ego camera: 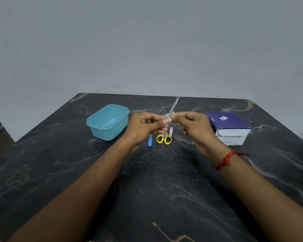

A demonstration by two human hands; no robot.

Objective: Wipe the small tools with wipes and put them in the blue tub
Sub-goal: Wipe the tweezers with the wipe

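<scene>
Both hands are raised off the bench (pixel 164 189) and meet at its centre.

The left hand (pixel 147 124) has its fingers curled, and its thumb and fingers pinch the lower end of a thin metal tool (pixel 174 105) (tweezers or a probe, can't tell which). The tool tilts up and away from that hand, with its tip toward the far edge of the bench.

The right hand (pixel 196 126) pinches a white wipe (pixel 171 117) against the tool's shaft, just beyond the left thumb. Its other fingers are curled in. The two hands come close together at the tool.

On the bench under the hands:
- The yellow-handled scissors (pixel 164 138) lie directly below the left fingertips, loops toward the person. The blades are mostly hidden behind the fingers.
- A small blue-handled tool (pixel 150 142) lies flat just to the outer side of the scissors, below the left palm.
- A short metal piece (pixel 171 131) shows in the gap between the hands. Can't tell what it is.

The blue tub (pixel 108 133) sits on the bench just outside the left hand, open top up, with its inner floor visible. A purple and white box (pixel 229 126) sits just outside the right hand. There is a red thread band (pixel 226 159) on the right wrist.
</scene>
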